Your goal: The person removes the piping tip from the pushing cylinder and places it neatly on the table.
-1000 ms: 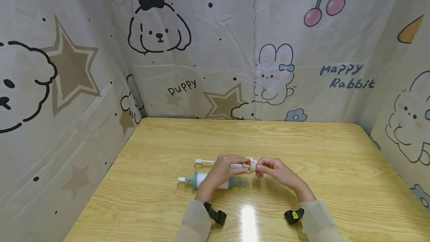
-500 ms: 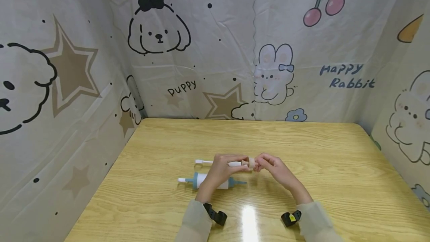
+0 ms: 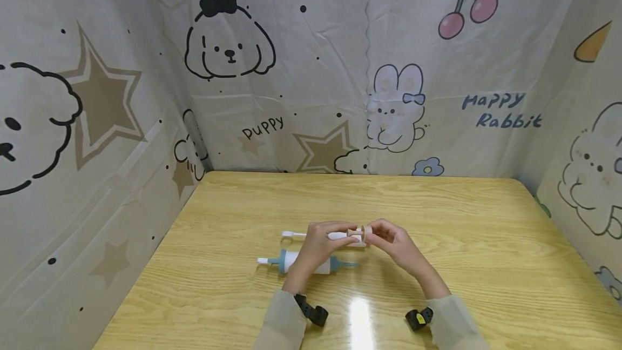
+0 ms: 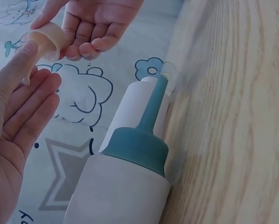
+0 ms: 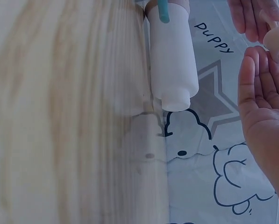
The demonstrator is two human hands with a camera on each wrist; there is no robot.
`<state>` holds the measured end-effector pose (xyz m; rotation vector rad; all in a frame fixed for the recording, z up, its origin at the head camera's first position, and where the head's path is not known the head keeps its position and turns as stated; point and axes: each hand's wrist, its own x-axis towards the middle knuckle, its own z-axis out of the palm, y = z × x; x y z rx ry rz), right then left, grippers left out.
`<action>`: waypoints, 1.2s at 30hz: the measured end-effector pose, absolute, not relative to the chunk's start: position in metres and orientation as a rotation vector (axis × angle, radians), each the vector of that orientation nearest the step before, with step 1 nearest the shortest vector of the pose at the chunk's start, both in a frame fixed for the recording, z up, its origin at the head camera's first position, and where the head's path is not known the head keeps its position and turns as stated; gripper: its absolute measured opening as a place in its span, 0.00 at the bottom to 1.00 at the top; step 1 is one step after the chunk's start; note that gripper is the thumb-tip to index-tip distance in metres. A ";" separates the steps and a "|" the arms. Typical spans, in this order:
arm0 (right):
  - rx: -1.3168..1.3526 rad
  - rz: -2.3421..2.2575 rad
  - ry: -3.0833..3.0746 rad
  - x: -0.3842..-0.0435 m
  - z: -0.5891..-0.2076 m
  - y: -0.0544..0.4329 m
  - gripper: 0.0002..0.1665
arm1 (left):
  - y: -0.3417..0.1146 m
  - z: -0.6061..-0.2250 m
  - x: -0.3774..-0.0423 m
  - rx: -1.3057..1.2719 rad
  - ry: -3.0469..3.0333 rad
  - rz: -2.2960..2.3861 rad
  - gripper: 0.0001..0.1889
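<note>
A small beige cup-shaped piece with a thin stem is held in the air between both hands. My left hand pinches its stem side with thumb and fingers. At its wide rim, my right hand holds it by thumb and fingertips. Behind the hands lies a white bottle with a beige collar, on its side and partly covered by the left fingers. A second white cylinder with a teal collar and long teal nozzle lies nearer, under the left wrist.
Wood-grain table lies beneath everything. A patterned cloth stands along its back and sides. Black wrist cameras sit on both cuffs. The nearer cylinder's white tip points left.
My right hand has shifted slightly up and left, its fingers now spread further around the beige piece's rim. The piece has risen slightly. The left hand and both lying bottles stay nearly put.
</note>
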<state>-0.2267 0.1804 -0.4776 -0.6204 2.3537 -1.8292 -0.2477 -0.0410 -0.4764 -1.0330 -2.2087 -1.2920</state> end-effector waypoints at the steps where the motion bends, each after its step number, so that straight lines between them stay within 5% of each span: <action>1: -0.623 -1.831 2.355 -0.226 -0.478 0.181 0.14 | -0.041 -0.477 -0.248 -1.025 -2.210 -1.290 0.13; 10: -0.595 -1.812 2.453 -0.226 -0.479 0.193 0.18 | -0.039 -0.481 -0.252 -0.974 -2.214 -1.244 0.06; 36: -0.458 -1.664 2.686 -0.215 -0.482 0.260 0.17 | 0.002 -0.489 -0.252 -0.851 -2.330 -1.279 0.07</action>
